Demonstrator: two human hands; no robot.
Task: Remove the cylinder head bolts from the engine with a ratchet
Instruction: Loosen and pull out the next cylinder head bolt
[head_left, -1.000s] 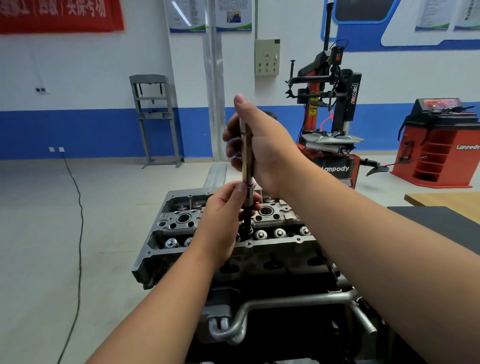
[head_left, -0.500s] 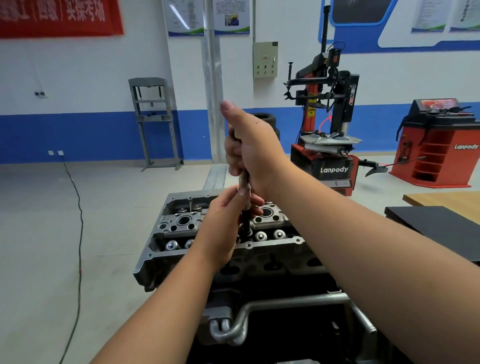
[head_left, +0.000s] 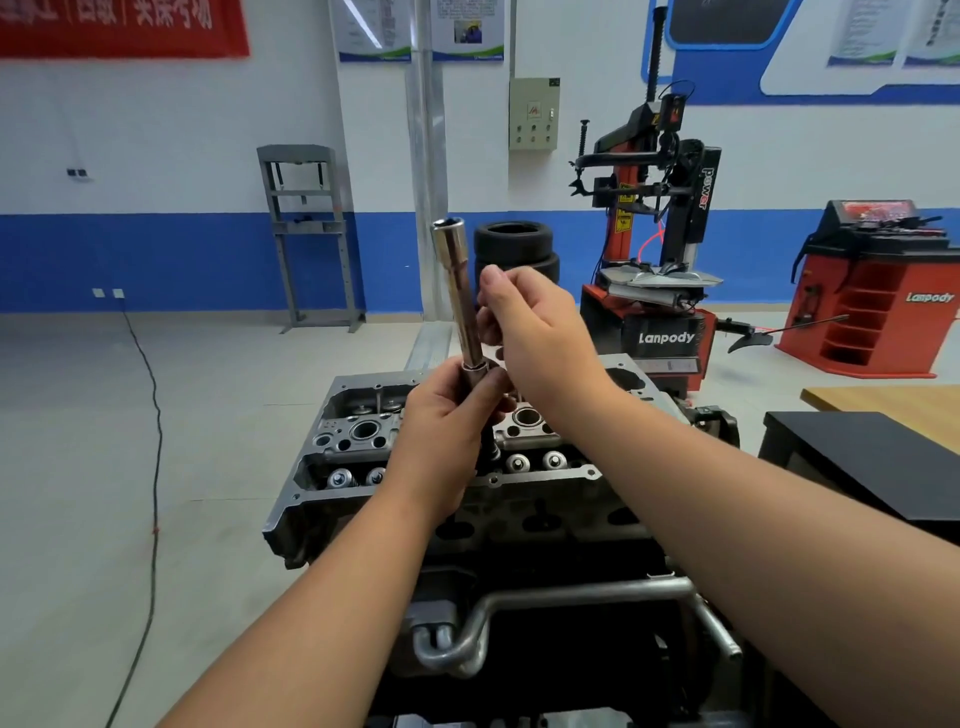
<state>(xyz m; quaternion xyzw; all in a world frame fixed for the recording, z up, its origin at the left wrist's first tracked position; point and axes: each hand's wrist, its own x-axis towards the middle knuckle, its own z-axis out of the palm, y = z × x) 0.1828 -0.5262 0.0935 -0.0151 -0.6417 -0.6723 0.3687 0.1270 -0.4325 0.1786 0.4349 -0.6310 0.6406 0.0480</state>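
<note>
The grey cylinder head (head_left: 363, 431) sits on top of the engine in the middle of the head view. A long chrome extension bar (head_left: 460, 291) stands nearly upright above it, its open top end bare. My left hand (head_left: 447, 426) grips the bar's lower end. Below that hand a dark socket or bolt (head_left: 489, 451) reaches down to the head; I cannot tell which it is. My right hand (head_left: 540, 338) is at the bar's right side at mid height, fingers curled against the shaft. No ratchet handle shows.
A metal pipe (head_left: 571, 592) runs across the engine's near side. A black table (head_left: 857, 467) and a wooden top (head_left: 893, 405) stand at right. Behind are a tyre changer (head_left: 654, 234), stacked tyres (head_left: 514, 249) and a red wheel balancer (head_left: 872, 291). A cable (head_left: 153, 415) crosses the floor at left.
My right hand has come off the bar's top and slid down to its middle, baring the upper end. The left hand stays at the lower end.
</note>
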